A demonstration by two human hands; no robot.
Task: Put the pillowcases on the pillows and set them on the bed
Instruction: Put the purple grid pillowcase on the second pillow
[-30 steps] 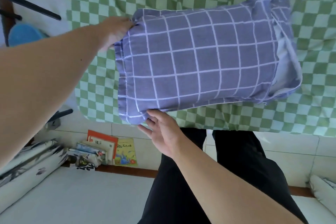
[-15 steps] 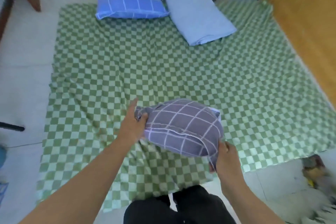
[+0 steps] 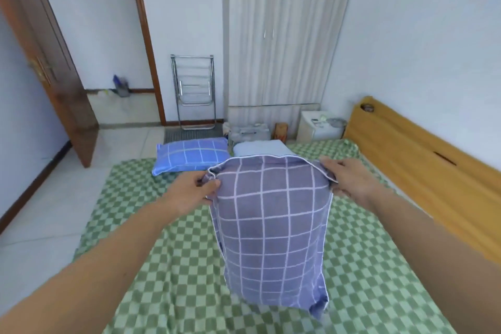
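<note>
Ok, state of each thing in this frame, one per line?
Purple pillow: cased, held upright above the bed.
Left hand: grips its top left corner.
Right hand: grips its top right corner.
Blue pillow: cased, lying on the bed.
Door: open.
Wardrobe: closed.

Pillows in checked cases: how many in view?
2. A purple checked pillow is held upright over the bed by the left hand and right hand. A blue checked pillow lies at the far end.
</note>
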